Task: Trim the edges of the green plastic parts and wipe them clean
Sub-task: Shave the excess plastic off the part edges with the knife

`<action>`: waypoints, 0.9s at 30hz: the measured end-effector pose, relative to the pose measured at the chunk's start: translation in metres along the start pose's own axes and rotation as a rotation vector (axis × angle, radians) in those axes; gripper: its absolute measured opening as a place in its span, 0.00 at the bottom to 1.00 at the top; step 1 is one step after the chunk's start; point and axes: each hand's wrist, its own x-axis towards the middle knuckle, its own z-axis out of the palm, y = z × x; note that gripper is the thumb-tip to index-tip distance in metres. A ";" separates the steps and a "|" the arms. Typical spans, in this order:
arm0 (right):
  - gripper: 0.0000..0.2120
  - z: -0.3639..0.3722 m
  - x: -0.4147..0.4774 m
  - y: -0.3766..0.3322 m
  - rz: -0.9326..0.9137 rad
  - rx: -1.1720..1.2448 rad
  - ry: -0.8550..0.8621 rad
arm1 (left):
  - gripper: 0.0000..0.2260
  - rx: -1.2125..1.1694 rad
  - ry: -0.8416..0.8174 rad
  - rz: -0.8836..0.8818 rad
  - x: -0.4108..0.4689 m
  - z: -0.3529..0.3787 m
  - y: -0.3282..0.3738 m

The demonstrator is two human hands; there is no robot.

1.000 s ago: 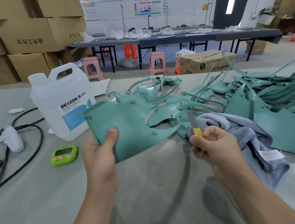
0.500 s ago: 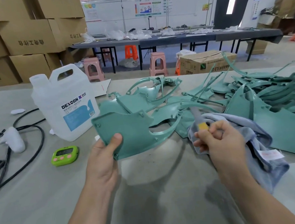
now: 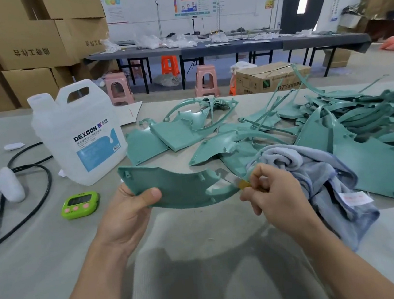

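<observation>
My left hand (image 3: pixel 127 213) grips a curved green plastic part (image 3: pixel 180 188) by its left end and holds it nearly flat above the table. My right hand (image 3: pixel 272 194) pinches a small knife (image 3: pixel 234 180) with a yellow handle; its blade lies against the right end of the part, at the cutout. A grey-blue cloth (image 3: pixel 317 180) lies just right of my right hand. A pile of more green parts (image 3: pixel 335 118) spreads over the table behind and to the right.
A white DEXCON jug (image 3: pixel 79 138) stands at the left. A green timer (image 3: pixel 80 204) lies in front of it, with black cables (image 3: pixel 35 187) and a white handle (image 3: pixel 6 186) further left. Cardboard boxes (image 3: pixel 27 45) are stacked beyond the table.
My left hand has tilted the green part down from upright to nearly flat and brought it closer. My right hand has moved the knife left until the blade meets the part's right end.
</observation>
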 end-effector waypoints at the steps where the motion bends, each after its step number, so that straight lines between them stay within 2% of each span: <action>1: 0.17 -0.001 0.001 0.002 0.015 -0.010 0.012 | 0.19 0.014 -0.012 0.002 -0.001 0.000 0.002; 6: 0.18 -0.004 0.002 0.010 -0.011 -0.201 0.196 | 0.11 0.089 0.010 0.032 -0.003 0.006 0.004; 11: 0.17 0.007 -0.005 -0.003 -0.071 -0.009 -0.005 | 0.14 0.203 0.103 0.026 -0.004 0.001 0.003; 14: 0.16 0.013 -0.006 0.001 -0.074 -0.128 -0.020 | 0.16 0.320 0.043 0.101 -0.003 0.004 0.004; 19: 0.12 -0.004 0.010 0.022 0.071 -0.387 0.164 | 0.19 0.401 0.005 0.154 -0.003 0.004 0.004; 22: 0.11 -0.014 0.013 0.024 0.070 -0.380 0.257 | 0.22 0.458 -0.001 0.117 -0.003 0.006 0.002; 24: 0.15 -0.008 0.009 0.019 -0.028 -0.304 0.163 | 0.29 0.471 0.014 0.104 -0.003 0.006 0.001; 27: 0.16 0.012 0.001 0.017 -0.119 -0.296 -0.025 | 0.31 0.470 0.030 0.106 -0.004 0.004 0.002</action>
